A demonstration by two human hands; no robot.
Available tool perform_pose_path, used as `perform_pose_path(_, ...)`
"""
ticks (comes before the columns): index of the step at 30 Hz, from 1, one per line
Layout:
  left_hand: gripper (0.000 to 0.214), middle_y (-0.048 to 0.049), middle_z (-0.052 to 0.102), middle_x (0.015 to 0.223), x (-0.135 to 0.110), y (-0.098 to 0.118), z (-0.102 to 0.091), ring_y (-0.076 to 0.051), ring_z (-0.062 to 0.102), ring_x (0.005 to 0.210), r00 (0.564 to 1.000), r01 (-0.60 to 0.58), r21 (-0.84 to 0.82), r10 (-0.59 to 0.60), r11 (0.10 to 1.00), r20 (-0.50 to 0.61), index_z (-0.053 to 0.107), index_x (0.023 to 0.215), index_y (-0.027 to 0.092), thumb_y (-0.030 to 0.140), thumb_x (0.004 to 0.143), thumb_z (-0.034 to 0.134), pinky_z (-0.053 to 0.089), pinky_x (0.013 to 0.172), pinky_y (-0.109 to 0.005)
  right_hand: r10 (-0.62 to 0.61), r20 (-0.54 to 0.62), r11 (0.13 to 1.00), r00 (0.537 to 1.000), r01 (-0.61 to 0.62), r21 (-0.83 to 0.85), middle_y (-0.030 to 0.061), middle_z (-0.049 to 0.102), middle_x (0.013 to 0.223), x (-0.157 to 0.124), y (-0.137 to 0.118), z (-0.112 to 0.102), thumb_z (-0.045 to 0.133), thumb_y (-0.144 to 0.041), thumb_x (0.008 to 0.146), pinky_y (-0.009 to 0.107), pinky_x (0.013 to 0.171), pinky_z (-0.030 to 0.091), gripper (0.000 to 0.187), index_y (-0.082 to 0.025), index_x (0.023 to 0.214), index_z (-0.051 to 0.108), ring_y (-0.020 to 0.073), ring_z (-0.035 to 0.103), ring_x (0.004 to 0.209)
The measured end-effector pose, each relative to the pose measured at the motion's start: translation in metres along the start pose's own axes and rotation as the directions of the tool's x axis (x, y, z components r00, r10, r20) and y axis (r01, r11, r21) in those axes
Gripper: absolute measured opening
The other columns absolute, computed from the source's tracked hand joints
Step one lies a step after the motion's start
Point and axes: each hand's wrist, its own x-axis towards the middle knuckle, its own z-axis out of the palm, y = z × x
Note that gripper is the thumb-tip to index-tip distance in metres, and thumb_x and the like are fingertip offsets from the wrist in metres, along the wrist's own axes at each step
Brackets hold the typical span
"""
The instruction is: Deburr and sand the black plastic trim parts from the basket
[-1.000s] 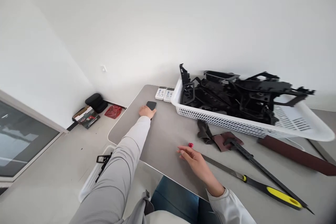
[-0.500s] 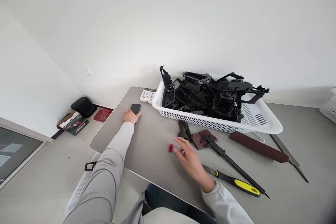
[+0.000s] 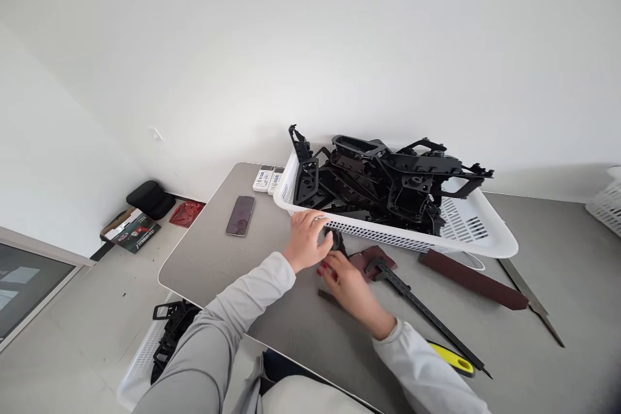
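One white perforated basket (image 3: 499,242) is holding heaped black plastic brackets (image 3: 366,178), while a dark caliper (image 3: 427,311) is lying in front of it. By the basket's near left corner, the left hand (image 3: 305,242) is holding nothing visible, fingers standing half open; in front of the basket, the right hand (image 3: 352,291) is pinching a small red piece (image 3: 321,268) between thumb and fingertips.
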Motion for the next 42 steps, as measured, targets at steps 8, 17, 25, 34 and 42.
perform_pose_path(8, 0.038, -0.0166, 0.061, 0.127, 0.092, 0.022, 0.008, -0.032, 0.058, 0.119, 0.784, 0.31, 0.22, -0.38, 0.925, 0.491, 0.056, 0.123, 0.014, 0.035, 0.093, 0.048, 0.045, 0.096, -0.044, 0.313, -0.027, 0.866, 0.949, -0.298, -0.401, 0.0169, 0.061, 0.131, 0.1, 0.018, -0.097, 0.044, -0.022, 0.094, 0.041, 0.089, 0.053, 0.036, -0.016, 0.125, 0.062, 0.0295, 0.066, 0.107)
perform_pose_path(17, 0.037, -0.0104, 0.06, 0.126, 0.136, -0.003, 0.041, -0.023, 0.062, 0.108, 0.505, 0.367, 0.279, -0.442, 0.887, 0.742, 0.058, 0.125, 0.018, 0.036, 0.093, 0.06, 0.055, 0.089, -0.045, 0.508, 0.32, 0.77, 0.8, -0.254, -0.586, 0.0101, 0.061, 0.126, 0.16, 0.036, -0.086, 0.061, -0.034, 0.095, 0.044, 0.088, 0.056, 0.035, -0.017, 0.125, 0.059, 0.0228, 0.064, 0.106)
perform_pose_path(25, 0.037, -0.0105, 0.06, 0.126, 0.139, -0.015, 0.051, -0.024, 0.062, 0.109, 0.405, 0.441, 0.262, -0.451, 0.858, 0.795, 0.058, 0.125, 0.018, 0.035, 0.092, 0.061, 0.055, 0.089, -0.044, 0.554, 0.31, 0.681, 0.773, -0.205, -0.703, 0.01, 0.061, 0.127, 0.161, 0.029, -0.084, 0.06, -0.035, 0.095, 0.044, 0.089, 0.055, 0.035, -0.018, 0.126, 0.059, 0.0228, 0.063, 0.107)
perform_pose_path(34, 0.036, -0.0103, 0.06, 0.126, 0.139, -0.026, 0.046, -0.023, 0.063, 0.107, 0.554, 0.692, -0.007, -0.525, 0.722, 0.646, 0.059, 0.124, 0.018, 0.036, 0.093, 0.06, 0.055, 0.089, -0.044, 0.471, 0.27, 0.661, 0.84, -0.134, -0.738, 0.0101, 0.061, 0.126, 0.163, 0.028, -0.08, 0.061, -0.034, 0.095, 0.044, 0.088, 0.056, 0.036, -0.017, 0.126, 0.058, 0.0232, 0.064, 0.106)
perform_pose_path(42, 0.023, -0.0098, 0.065, 0.126, 0.121, -0.021, 0.004, -0.019, 0.06, 0.118, 0.705, 0.624, -0.625, -0.683, 0.469, 0.191, 0.064, 0.109, 0.019, 0.019, 0.092, 0.048, 0.048, 0.096, -0.031, 0.256, 0.123, 0.81, 0.959, -0.143, -0.568, 0.0177, 0.056, 0.132, 0.141, 0.03, -0.125, 0.081, -0.034, 0.071, 0.053, 0.102, 0.043, 0.063, -0.015, 0.126, 0.055, 0.0379, 0.05, 0.125)
